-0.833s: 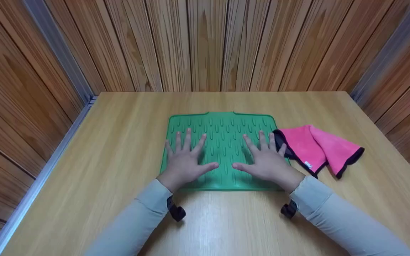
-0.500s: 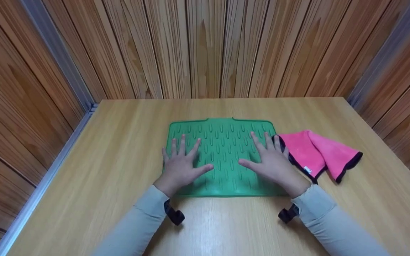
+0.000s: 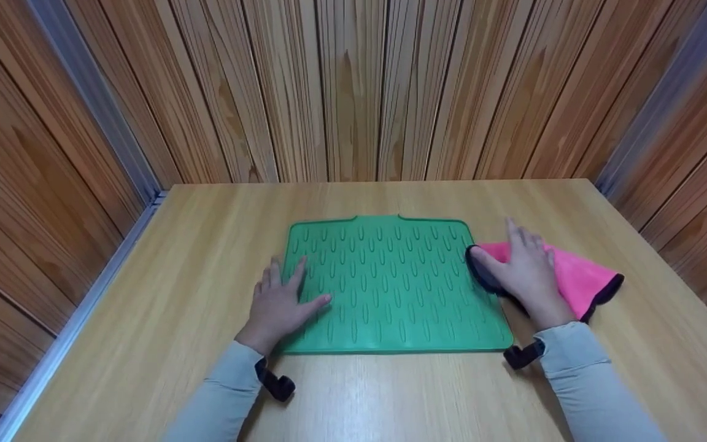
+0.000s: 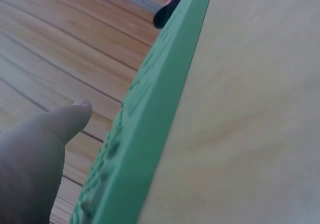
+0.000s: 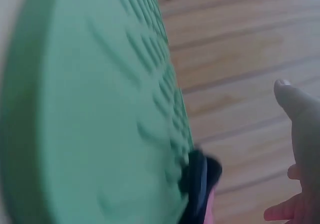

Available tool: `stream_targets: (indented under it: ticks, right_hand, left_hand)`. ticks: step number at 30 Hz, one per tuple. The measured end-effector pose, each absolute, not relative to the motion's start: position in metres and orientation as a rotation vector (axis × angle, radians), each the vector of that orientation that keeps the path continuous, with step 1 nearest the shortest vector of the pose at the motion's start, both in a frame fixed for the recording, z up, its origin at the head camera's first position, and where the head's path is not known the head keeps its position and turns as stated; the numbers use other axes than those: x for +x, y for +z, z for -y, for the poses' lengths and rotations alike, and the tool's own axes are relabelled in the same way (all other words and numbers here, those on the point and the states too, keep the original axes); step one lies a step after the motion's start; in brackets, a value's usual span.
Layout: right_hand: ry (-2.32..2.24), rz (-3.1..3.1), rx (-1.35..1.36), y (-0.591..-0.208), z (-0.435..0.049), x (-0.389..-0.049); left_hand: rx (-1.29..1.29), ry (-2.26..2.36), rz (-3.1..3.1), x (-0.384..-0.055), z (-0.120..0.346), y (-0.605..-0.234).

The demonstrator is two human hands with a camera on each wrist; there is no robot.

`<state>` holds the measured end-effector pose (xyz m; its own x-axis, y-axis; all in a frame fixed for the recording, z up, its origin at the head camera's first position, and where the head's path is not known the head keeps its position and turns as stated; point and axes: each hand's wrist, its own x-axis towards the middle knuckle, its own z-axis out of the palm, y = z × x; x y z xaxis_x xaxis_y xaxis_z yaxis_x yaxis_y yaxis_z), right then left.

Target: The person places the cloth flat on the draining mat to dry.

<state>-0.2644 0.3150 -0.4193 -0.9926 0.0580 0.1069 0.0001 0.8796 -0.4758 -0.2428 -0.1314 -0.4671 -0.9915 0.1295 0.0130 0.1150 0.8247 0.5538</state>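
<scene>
A green mat (image 3: 384,288) with rows of raised narrow ridges lies flat on the table. My left hand (image 3: 280,307) is over its left edge, fingers spread and thumb pointing inward; whether it touches the mat I cannot tell. In the left wrist view the thumb (image 4: 42,139) shows beside the mat's thick front edge (image 4: 155,124). A pink cloth (image 3: 587,282) with black trim lies at the mat's right, partly over its edge. Over that cloth is my right hand (image 3: 525,273), fingers extended, hiding part of it. The right wrist view shows this hand (image 5: 305,134) apart from the cloth's black trim (image 5: 200,179).
The wooden table (image 3: 366,393) extends around the mat on all sides. Wood-panelled walls (image 3: 353,92) enclose it at the back and both sides. A metal rail (image 3: 71,325) follows the table's left side.
My hands have moved apart. The left went from over the mat to its left edge; the right moved rightward from the mat to over the pink cloth. The head view has tilted up slightly.
</scene>
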Motion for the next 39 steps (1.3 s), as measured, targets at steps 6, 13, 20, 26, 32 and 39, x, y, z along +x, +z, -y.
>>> stream_targets:
  ticks: [6, 13, 20, 26, 32, 39]
  right_hand:
    - [0.714, 2.935, -0.190, -0.431, -0.349, -0.269]
    - [0.729, 2.997, -0.309, -0.450, -0.378, -0.270]
    - [0.654, 3.015, -0.302, -0.463, -0.382, -0.270]
    - [0.691, 3.013, -0.331, -0.461, -0.382, -0.271]
    - [0.725, 2.997, -0.337, -0.459, -0.380, -0.273]
    - [0.827, 2.949, -0.277, -0.458, -0.380, -0.276]
  left_hand:
    - [0.199, 0.914, -2.955, -0.244, 0.144, -0.473]
    - [0.255, 0.935, -2.962, -0.246, 0.152, -0.480]
    - [0.257, 0.925, -2.973, -0.241, 0.156, -0.484]
    - [0.245, 0.907, -2.963, -0.244, 0.157, -0.484]
    - [0.254, 0.899, -2.958, -0.242, 0.156, -0.483]
    - [0.255, 0.898, -2.973, -0.241, 0.154, -0.480]
